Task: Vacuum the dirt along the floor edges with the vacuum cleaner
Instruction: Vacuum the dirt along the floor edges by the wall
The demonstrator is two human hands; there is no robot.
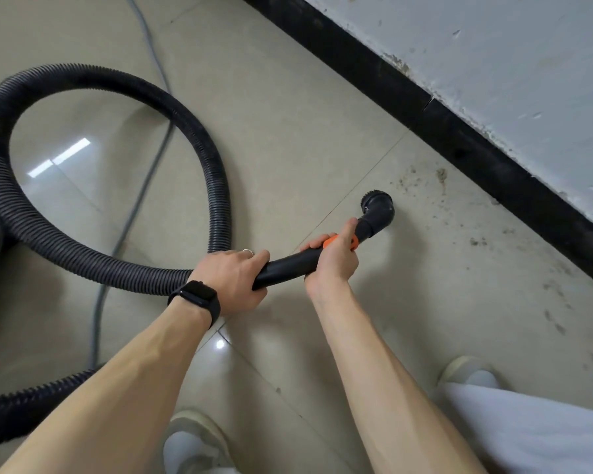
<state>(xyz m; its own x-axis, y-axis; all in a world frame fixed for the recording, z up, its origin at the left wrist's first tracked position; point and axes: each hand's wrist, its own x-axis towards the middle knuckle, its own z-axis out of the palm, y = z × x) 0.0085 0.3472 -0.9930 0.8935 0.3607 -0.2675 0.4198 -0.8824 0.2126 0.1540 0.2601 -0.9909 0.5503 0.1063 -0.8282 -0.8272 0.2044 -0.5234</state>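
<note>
The long black bumpy vacuum hose [83, 76] curls in a big loop on the shiny beige tile floor [288, 131]. It ends in a smooth black bent tube [288, 265] with an orange ring [330, 241] — the left hand [233, 278] grips the tube's back part, and the right hand [332, 261] grips it at the ring. The small round black brush head [377, 208] is down by the floor, near brown dirt specks [425, 186] beside the black strip [459, 142] along the wall

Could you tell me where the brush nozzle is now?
Head view: the brush nozzle is right of centre, just beyond the right hand, short of the dirt by the baseboard.
</note>
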